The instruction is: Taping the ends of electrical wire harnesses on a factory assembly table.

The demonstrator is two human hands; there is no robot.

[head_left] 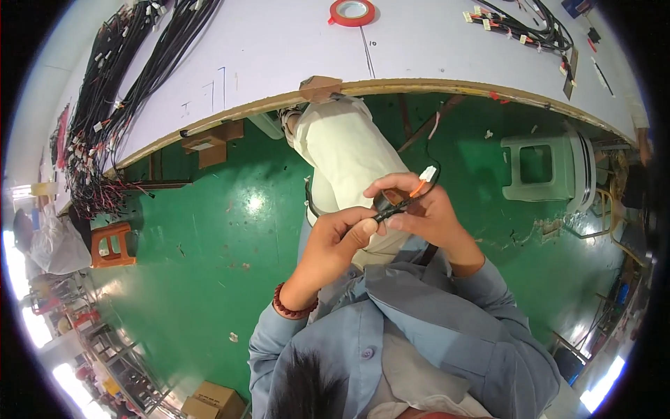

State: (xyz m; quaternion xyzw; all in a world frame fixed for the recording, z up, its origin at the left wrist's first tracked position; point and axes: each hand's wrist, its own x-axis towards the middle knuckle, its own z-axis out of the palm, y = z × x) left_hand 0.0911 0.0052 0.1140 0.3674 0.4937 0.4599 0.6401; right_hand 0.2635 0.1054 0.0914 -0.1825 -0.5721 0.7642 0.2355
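Above my lap, both hands work on a thin black wire cable [400,207]. My left hand [336,243] pinches its near end between thumb and fingertips. My right hand [438,218] is closed round the cable a little further along. Between the right fingers sits a dark rounded thing [383,202], which looks like a small roll of black tape, partly hidden by the fingers. Short orange wires [418,188] run to a white plug connector [428,173] over the right fingers. From there a thin black wire [440,150] loops up toward the table edge.
The white table [279,49] ahead carries a red tape roll [352,12], bundled black cables [118,84] at left and more cable harnesses [520,31] at right. On the green floor [209,279] stand an orange stool [112,246], a pale green stool [541,167] and a cardboard box [213,399].
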